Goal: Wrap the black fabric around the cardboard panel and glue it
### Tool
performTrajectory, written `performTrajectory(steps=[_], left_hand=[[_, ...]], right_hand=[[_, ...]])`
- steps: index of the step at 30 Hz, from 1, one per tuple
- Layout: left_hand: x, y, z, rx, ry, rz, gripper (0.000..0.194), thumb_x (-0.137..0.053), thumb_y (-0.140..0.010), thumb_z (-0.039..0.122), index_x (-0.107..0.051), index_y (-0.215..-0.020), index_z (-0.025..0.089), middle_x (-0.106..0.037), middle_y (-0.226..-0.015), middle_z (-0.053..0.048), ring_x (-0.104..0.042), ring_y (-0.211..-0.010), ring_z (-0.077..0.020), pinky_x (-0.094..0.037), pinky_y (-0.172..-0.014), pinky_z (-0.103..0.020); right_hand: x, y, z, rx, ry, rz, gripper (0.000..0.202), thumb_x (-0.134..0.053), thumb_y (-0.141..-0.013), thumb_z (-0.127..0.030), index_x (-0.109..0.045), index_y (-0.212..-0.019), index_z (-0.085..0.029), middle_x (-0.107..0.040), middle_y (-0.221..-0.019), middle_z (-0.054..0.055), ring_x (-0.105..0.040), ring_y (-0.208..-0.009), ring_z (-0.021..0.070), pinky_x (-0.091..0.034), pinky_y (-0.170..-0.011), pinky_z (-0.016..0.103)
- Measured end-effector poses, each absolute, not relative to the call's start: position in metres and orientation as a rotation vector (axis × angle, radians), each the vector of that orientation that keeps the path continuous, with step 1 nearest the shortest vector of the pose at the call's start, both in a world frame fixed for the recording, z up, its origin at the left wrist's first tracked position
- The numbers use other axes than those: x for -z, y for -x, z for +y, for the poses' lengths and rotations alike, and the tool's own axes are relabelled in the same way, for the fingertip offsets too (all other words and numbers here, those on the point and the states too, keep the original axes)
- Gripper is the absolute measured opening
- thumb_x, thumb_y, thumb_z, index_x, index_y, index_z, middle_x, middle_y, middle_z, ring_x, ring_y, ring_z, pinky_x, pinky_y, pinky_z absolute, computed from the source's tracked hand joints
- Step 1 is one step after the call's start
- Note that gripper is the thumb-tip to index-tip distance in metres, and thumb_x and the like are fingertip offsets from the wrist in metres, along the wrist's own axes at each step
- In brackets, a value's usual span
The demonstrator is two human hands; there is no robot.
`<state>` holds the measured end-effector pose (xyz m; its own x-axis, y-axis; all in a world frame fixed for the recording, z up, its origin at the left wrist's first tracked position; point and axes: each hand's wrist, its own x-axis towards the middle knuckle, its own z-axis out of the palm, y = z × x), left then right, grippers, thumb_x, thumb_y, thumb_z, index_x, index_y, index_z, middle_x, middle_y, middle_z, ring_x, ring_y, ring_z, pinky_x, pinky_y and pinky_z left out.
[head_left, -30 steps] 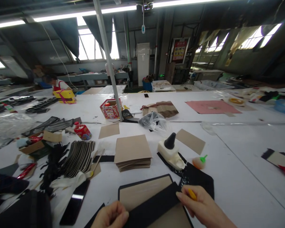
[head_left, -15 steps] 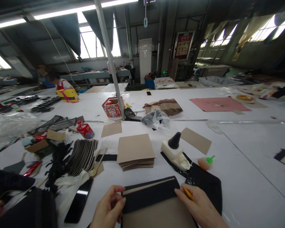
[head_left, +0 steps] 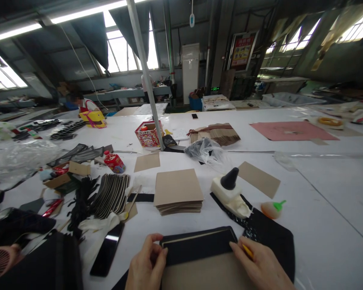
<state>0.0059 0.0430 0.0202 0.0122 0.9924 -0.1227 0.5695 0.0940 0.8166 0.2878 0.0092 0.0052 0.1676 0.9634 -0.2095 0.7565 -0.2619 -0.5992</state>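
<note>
The black flap (head_left: 198,246) is folded over the top edge of the brown card (head_left: 205,272), and it lies at the near edge of the white table (head_left: 314,209), just in front of the stack of brown cards (head_left: 178,191). I think the main risk here is that the flap springs up or goes down crooked, because only its two ends are pressed while the middle is free; a thin pale line along its far edge suggests that the fold is not fully flat yet. If one hand pushes more than the other, the card under it could also slide on the smooth table. The white glue bottle with the black cap (head_left: 229,192) stands just behind the right end of the flap, on a black sheet (head_left: 269,233), so a wide move of the right hand could knock it.

The left hand (head_left: 147,264) comes from below with the palm down; its thumb and curled fingers pinch the left end of the flap. The right hand (head_left: 260,268) lies flat on the right end, fingers together, and it keeps a small yellow tool (head_left: 247,251) between the fingers while the fingertips press the corner. Both wrists are low, close to the table, and the two hands are apart by the whole length of the flap
</note>
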Motion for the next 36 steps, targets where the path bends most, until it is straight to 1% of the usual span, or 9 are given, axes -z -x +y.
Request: performTrajectory(steps=[4, 8, 13, 19, 25, 30, 33, 35, 36], left_hand=[[-0.020, -0.009, 0.043, -0.761, -1.584, 1.692, 0.033, -0.047, -0.080, 0.052, -0.049, -0.098, 0.024, -0.058, -0.059, 0.006, -0.055, -0.054, -0.0143, -0.041, -0.057, -0.025], [-0.019, -0.011, 0.044, -0.791, -1.579, 1.719, 0.031, -0.048, -0.078, 0.050, -0.050, -0.095, 0.024, -0.058, -0.056, 0.006, -0.054, -0.051, -0.0140, -0.041, -0.056, -0.025], [-0.020, -0.012, 0.046, -0.724, -1.558, 1.767, 0.027, -0.048, -0.077, 0.047, -0.050, -0.093, 0.025, -0.059, -0.057, 0.007, -0.056, -0.052, -0.0143, -0.040, -0.054, -0.025], [-0.021, -0.013, 0.048, -0.695, -1.574, 1.775, 0.022, -0.049, -0.075, 0.044, -0.052, -0.087, 0.026, -0.057, -0.054, 0.008, -0.054, -0.050, -0.0135, -0.038, -0.052, -0.024], [-0.022, -0.014, 0.047, -0.709, -1.585, 1.812, 0.019, -0.050, -0.075, 0.043, -0.054, -0.083, 0.026, -0.059, -0.054, 0.008, -0.055, -0.050, -0.0135, -0.041, -0.054, -0.023], [-0.014, -0.013, 0.046, -0.733, -1.655, 1.798, 0.016, -0.051, -0.076, 0.041, -0.056, -0.079, 0.026, -0.061, -0.058, 0.006, -0.058, -0.053, -0.0131, -0.043, -0.054, -0.022], [-0.007, -0.012, 0.044, -0.751, -1.821, 1.783, 0.013, -0.050, -0.080, 0.036, -0.057, -0.075, 0.026, -0.060, -0.060, 0.005, -0.057, -0.053, -0.0119, -0.045, -0.056, -0.021], [-0.004, -0.012, 0.042, -0.810, -1.997, 1.745, 0.014, -0.047, -0.083, 0.031, -0.059, -0.080, 0.025, -0.060, -0.068, 0.003, -0.058, -0.058, -0.0115, -0.046, -0.057, -0.021], [-0.003, -0.012, 0.041, -0.852, -2.097, 1.710, 0.016, -0.045, -0.085, 0.027, -0.061, -0.085, 0.025, -0.061, -0.075, 0.001, -0.060, -0.063, -0.0118, -0.048, -0.060, -0.021]], right_hand=[[-0.002, -0.289, 0.011, -0.815, 2.094, -1.646, 0.042, -0.035, -0.086, -0.051, -0.035, -0.056, -0.023, -0.054, -0.056, 0.000, -0.050, -0.056, 0.0167, -0.029, -0.054, 0.028], [-0.002, -0.288, 0.010, -0.766, 2.134, -1.656, 0.041, -0.033, -0.087, -0.050, -0.035, -0.057, -0.023, -0.054, -0.057, 0.001, -0.051, -0.057, 0.0170, -0.028, -0.055, 0.028], [-0.008, -0.283, 0.011, -0.770, 2.135, -1.671, 0.038, -0.031, -0.088, -0.046, -0.038, -0.059, -0.023, -0.056, -0.060, 0.001, -0.053, -0.059, 0.0169, -0.029, -0.057, 0.028], [-0.019, -0.281, 0.014, -0.807, 2.175, -1.676, 0.035, -0.033, -0.087, -0.042, -0.042, -0.061, -0.022, -0.060, -0.062, 0.002, -0.056, -0.062, 0.0181, -0.029, -0.057, 0.028], [-0.022, -0.280, 0.013, -0.788, 2.190, -1.678, 0.034, -0.034, -0.088, -0.040, -0.045, -0.061, -0.022, -0.061, -0.063, 0.002, -0.057, -0.062, 0.0178, -0.029, -0.056, 0.028], [-0.025, -0.277, 0.013, -0.755, 2.214, -1.717, 0.034, -0.032, -0.089, -0.037, -0.048, -0.063, -0.021, -0.062, -0.065, 0.003, -0.057, -0.063, 0.0186, -0.030, -0.058, 0.029], [-0.023, -0.279, 0.013, -0.733, 2.207, -1.761, 0.034, -0.032, -0.090, -0.036, -0.050, -0.064, -0.022, -0.064, -0.065, 0.002, -0.059, -0.063, 0.0183, -0.032, -0.058, 0.029], [-0.019, -0.282, 0.011, -0.656, 2.215, -1.821, 0.036, -0.032, -0.091, -0.036, -0.051, -0.064, -0.023, -0.064, -0.064, 0.002, -0.061, -0.062, 0.0187, -0.033, -0.057, 0.029], [-0.016, -0.283, 0.010, -0.568, 2.238, -1.858, 0.035, -0.033, -0.091, -0.038, -0.052, -0.065, -0.023, -0.064, -0.062, 0.001, -0.063, -0.062, 0.0196, -0.034, -0.055, 0.029]])
